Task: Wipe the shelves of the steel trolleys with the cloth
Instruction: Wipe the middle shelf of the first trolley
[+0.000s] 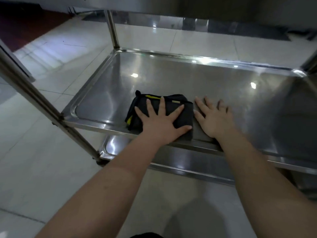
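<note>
A folded black cloth (184,112) with yellow trim lies on the middle shelf (223,86) of a steel trolley, close to its near edge. My left hand (159,121) presses flat on the cloth with its fingers spread. Just to the right of the cloth, my right hand (214,117) rests flat on the bare steel, fingers straight. A lower shelf (188,160) shows beneath the near edge.
The trolley's upper shelf (188,6) overhangs at the top of the view. Steel posts stand at the near left (34,100) and far left (112,28). Pale floor tiles (42,160) surround the trolley, and a dark red mat (25,26) lies far left.
</note>
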A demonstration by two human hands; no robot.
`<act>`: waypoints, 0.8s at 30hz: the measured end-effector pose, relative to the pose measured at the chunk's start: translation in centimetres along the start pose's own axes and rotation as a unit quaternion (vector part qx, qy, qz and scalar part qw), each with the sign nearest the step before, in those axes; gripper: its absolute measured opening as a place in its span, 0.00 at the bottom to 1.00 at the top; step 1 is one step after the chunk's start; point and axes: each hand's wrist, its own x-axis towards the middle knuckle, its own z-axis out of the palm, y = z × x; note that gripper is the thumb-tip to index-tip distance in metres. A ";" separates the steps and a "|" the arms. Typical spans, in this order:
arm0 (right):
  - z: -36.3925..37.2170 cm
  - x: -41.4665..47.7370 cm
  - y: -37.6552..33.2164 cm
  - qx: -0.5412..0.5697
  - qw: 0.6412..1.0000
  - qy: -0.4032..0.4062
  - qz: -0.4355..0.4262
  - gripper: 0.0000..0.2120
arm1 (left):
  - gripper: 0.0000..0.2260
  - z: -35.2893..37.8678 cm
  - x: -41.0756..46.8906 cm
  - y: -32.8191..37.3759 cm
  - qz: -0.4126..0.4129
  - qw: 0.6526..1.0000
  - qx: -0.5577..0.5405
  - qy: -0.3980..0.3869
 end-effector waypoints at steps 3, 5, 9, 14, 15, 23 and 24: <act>0.2 0.1 0.4 0.018 1.000 -0.001 -0.005 0.27 | 0.40 0.3 0.0 -1.2 -0.004 0.999 -0.010 0.031; 0.3 0.2 0.5 0.030 1.000 0.006 -0.007 0.26 | 0.42 -0.1 0.0 -5.6 -0.017 0.999 -0.009 0.048; 0.5 0.3 0.4 0.026 1.000 0.009 -0.005 0.26 | 0.43 -2.1 -0.7 -16.4 -0.108 0.993 -0.040 0.014; 0.5 0.0 0.1 0.017 1.000 0.009 0.012 0.26 | 0.34 -2.4 -1.3 -17.3 -0.109 0.994 -0.025 -0.016; 0.4 -0.1 -0.1 0.016 1.000 0.006 0.012 0.26 | 0.35 -2.0 -1.2 -15.6 -0.092 0.996 -0.017 -0.010; -4.2 -0.8 2.8 0.571 0.808 0.091 0.111 0.24 | 0.37 0.0 0.4 7.8 0.045 0.999 0.015 -0.004; -4.5 -1.1 3.1 0.570 0.809 0.097 0.109 0.22 | 0.36 0.0 0.2 9.5 0.047 0.999 0.013 -0.005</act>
